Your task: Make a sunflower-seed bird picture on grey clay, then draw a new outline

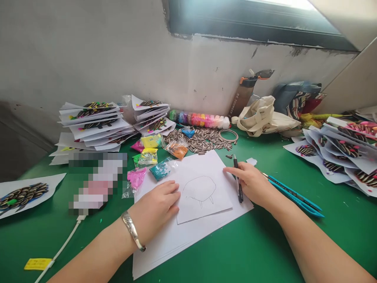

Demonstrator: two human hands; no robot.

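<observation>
My left hand point(160, 200), a silver bracelet at its wrist, rests on white paper with fingers laid flat by the left edge of a small sheet point(203, 214). That sheet bears a thin-line drawing point(200, 188) of a rounded body with short legs. Larger white sheets point(165, 247) lie underneath. At the sheet's right side, my right hand point(250, 182) has a dark pen point(239, 188) in its fingers, one finger stretched out leftward across it. Part of the grip is hidden. Just right of this hand lies a blue pen-like tool or cutter point(294, 196).
Bags of coloured clay point(160, 169) and a heap of sunflower seeds point(203, 139) lie beyond the paper. Stacks of seed pictures stand left point(97, 129) and right point(338, 153). A bottle point(243, 96), cloth bag point(262, 118) and white cable point(63, 245) are around.
</observation>
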